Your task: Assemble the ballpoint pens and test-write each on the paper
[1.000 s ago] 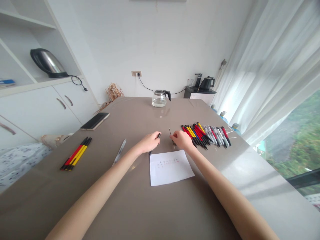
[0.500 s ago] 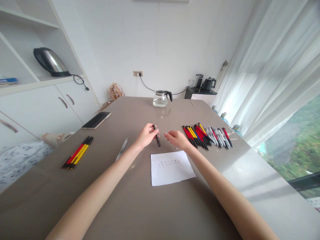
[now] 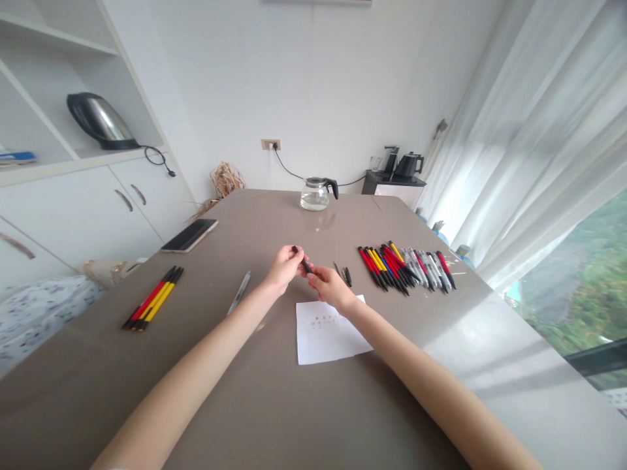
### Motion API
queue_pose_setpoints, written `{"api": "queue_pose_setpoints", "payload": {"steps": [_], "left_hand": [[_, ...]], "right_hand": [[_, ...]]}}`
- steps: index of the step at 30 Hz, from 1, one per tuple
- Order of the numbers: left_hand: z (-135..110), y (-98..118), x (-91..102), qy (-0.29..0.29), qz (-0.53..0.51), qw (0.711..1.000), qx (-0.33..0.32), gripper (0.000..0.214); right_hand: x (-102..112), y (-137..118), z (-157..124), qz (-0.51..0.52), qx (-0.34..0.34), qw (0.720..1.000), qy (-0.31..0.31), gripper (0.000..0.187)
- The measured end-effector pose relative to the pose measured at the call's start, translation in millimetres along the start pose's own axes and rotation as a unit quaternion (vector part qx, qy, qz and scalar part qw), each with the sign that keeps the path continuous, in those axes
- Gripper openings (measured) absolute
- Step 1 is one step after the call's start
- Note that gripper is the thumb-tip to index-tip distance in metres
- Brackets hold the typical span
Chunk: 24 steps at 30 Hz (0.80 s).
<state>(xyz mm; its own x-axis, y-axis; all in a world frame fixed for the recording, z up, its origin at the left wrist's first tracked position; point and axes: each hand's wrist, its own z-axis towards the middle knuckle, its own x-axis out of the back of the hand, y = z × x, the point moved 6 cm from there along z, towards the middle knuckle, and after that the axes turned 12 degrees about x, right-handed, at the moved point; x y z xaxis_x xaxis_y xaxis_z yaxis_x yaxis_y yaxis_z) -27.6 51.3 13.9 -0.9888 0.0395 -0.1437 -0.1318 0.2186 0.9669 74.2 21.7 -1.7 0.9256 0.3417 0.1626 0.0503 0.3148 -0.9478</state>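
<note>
Above the brown table (image 3: pixel 274 398), my left hand (image 3: pixel 284 267) and my right hand (image 3: pixel 327 286) both pinch a short black pen barrel (image 3: pixel 304 264), one at each end. Just right of my right hand lie a thin refill and a small black pen part (image 3: pixel 345 274) on the table. A white sheet of paper (image 3: pixel 327 331) with small marks lies under my right wrist. A row of several red, yellow, black, blue and clear pens (image 3: pixel 405 264) lies to the right.
A small bundle of red, yellow and black pens (image 3: pixel 151 299) lies at the left, with a clear pen (image 3: pixel 239 294) beside it. A black notebook (image 3: pixel 190 235) and a glass carafe (image 3: pixel 315 193) stand farther back. A kettle (image 3: pixel 100 122) sits on the left shelf.
My left hand lifted the black barrel off the table. My right hand left the refill and small part on the table, moved left and took hold of the barrel's other end.
</note>
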Motion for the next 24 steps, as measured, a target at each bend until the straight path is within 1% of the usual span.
{"api": "queue_pose_setpoints", "payload": {"steps": [4, 7, 10, 13, 16, 18, 19, 20, 21, 23, 24], "left_hand": [[4.6, 1.0, 5.8, -0.008, -0.020, 1.000, -0.005, 0.009], [9.9, 2.9, 15.5, -0.006, -0.063, 0.998, -0.002, 0.010], [12.7, 2.9, 19.5, -0.013, -0.085, 0.996, -0.001, 0.008], [13.6, -1.3, 17.4, -0.020, -0.083, 0.996, 0.008, 0.008], [16.5, -6.1, 18.4, -0.023, -0.096, 0.995, 0.012, 0.009], [19.4, -8.3, 22.6, -0.014, -0.107, 0.994, 0.016, 0.008], [20.7, -9.2, 24.8, -0.009, -0.111, 0.994, 0.020, 0.008], [21.6, -9.9, 26.3, -0.006, -0.111, 0.993, 0.024, 0.007], [22.0, -10.3, 27.3, -0.003, -0.109, 0.994, 0.029, 0.008], [21.0, -9.9, 26.8, 0.000, -0.095, 0.995, 0.031, 0.008], [19.6, -9.3, 25.7, 0.001, -0.085, 0.996, 0.029, 0.009]], "right_hand": [[-5.2, -3.1, -4.8, 0.105, -0.041, 0.994, 0.006, 0.022], [-15.8, -9.2, -8.5, 0.146, -0.052, 0.988, -0.014, 0.033], [-25.6, -13.5, -10.4, 0.137, -0.050, 0.989, -0.028, 0.037], [-25.4, -13.0, -9.7, 0.092, -0.046, 0.994, -0.036, 0.036], [-17.3, -9.1, -7.8, 0.005, -0.057, 0.995, -0.081, 0.034], [-7.1, -8.7, -5.5, -0.091, -0.056, 0.988, -0.110, 0.031], [0.4, -10.1, -3.7, -0.152, -0.048, 0.981, -0.108, 0.029], [10.2, -12.7, -1.6, -0.224, -0.038, 0.970, -0.085, 0.026], [20.8, -16.0, 0.1, -0.298, -0.031, 0.953, -0.051, 0.023], [38.7, -22.6, 1.0, -0.429, -0.025, 0.903, 0.018, 0.021], [44.0, -24.2, 0.7, -0.478, -0.023, 0.877, 0.037, 0.021]]}}
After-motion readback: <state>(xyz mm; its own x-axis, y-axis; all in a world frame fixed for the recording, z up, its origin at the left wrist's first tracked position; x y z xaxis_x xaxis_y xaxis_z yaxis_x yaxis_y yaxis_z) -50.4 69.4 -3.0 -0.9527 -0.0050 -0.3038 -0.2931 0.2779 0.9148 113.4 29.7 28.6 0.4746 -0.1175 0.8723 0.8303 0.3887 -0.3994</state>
